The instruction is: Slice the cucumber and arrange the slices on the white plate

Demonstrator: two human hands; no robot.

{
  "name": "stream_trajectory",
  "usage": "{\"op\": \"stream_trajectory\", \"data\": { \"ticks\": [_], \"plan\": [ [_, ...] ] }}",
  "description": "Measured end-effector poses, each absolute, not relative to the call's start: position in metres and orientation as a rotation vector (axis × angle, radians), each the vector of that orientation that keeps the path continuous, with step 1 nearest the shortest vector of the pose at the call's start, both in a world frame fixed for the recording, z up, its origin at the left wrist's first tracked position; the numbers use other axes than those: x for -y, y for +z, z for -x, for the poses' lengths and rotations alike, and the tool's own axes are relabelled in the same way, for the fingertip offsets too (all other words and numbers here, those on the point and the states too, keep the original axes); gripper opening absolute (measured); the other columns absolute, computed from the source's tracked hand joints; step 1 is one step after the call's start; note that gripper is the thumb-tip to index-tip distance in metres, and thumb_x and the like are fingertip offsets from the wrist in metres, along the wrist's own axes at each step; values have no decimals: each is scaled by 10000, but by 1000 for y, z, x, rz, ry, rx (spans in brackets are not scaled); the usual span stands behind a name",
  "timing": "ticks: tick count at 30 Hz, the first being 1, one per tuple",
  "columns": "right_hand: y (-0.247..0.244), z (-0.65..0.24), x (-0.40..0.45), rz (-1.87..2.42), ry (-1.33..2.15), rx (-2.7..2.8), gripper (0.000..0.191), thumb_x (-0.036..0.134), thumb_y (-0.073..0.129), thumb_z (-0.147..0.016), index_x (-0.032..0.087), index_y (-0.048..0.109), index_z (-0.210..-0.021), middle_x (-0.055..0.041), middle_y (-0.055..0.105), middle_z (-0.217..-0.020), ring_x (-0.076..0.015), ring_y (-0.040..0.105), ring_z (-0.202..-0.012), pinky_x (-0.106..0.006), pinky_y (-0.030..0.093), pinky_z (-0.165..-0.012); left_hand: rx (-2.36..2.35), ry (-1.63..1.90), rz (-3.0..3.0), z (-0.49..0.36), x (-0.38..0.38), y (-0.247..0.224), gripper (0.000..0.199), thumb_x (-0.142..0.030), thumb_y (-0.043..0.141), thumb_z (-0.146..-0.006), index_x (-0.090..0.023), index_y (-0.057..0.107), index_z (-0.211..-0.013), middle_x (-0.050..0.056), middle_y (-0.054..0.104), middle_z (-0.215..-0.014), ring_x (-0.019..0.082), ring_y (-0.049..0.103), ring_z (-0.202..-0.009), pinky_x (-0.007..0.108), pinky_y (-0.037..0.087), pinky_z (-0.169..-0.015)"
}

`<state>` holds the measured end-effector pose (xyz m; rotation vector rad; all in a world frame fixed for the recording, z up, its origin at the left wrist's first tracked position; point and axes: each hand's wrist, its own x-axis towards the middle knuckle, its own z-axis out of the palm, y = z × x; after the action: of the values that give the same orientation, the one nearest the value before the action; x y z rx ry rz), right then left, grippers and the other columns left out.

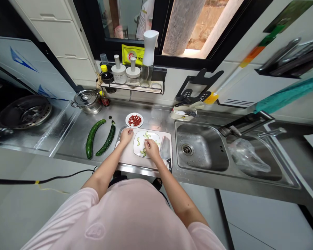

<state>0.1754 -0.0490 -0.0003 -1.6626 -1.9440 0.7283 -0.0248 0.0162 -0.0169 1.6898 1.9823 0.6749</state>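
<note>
A white plate point(146, 134) lies on the pale cutting board point(126, 158), with several thin green-edged cucumber slices point(143, 152) spread over it. My right hand point(152, 149) is above the plate's right half, thumb and fingers drawn together; anything between them is too small to make out. At the plate's upper left, over the board's edge, my left hand point(126, 136) has its fingers curled in, and what they may hold is hidden. A cleaver point(165, 147) with a black handle rests along the board's right side. Beyond my left hand sits a small white dish of chopped red pieces point(134, 120).
Two whole cucumbers point(93, 139) and dark green end pieces point(113, 122) lie to the left. Behind them stands a lidded steel pot point(88, 101). To the right is a steel sink point(202, 146), with a plastic bag point(247, 158) in its second basin. A seasoning rack point(133, 87) hangs at the back.
</note>
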Motion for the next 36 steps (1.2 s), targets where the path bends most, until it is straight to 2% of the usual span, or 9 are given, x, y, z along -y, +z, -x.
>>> {"op": "stream_trajectory", "data": {
  "ticks": [6,12,22,31,36],
  "plan": [
    [-5,-206,75,1519,700,1700,279,322,448,-868,172,656,-979,-50,622,-827,-153,544,-683,-275,437,-694,-2141,723,-1600,42,-18,-19,247,-249,506,-807,-205,657,-998,53,622,-906,164,573,-844,272,427,-798],
    [-9,-224,103,1540,706,1600,271,340,458,-875,172,662,-936,-58,637,-841,-155,542,-682,-280,434,-666,-2224,617,-1642,56,-9,-19,241,-266,490,-816,-217,660,-981,67,625,-933,193,578,-861,287,425,-786],
    [2,-221,112,1547,718,1565,286,367,453,-883,177,659,-942,-58,647,-853,-154,544,-678,-289,439,-671,-2213,390,-1673,44,2,-21,328,-420,544,-799,-211,634,-1034,87,595,-1023,217,578,-881,308,428,-769],
    [7,-222,114,1530,720,1566,283,370,453,-885,183,659,-941,-58,653,-863,-155,554,-683,-286,445,-665,-2220,352,-1650,36,3,-22,292,-359,546,-799,-189,623,-1023,116,567,-1076,231,581,-878,326,428,-785],
    [7,-223,114,1541,733,1570,265,352,465,-882,181,658,-944,-56,650,-863,-155,554,-690,-285,445,-669,-2196,481,-1613,35,1,-23,215,-281,560,-780,-197,617,-969,88,606,-988,211,581,-845,306,425,-752]
  ]
}}
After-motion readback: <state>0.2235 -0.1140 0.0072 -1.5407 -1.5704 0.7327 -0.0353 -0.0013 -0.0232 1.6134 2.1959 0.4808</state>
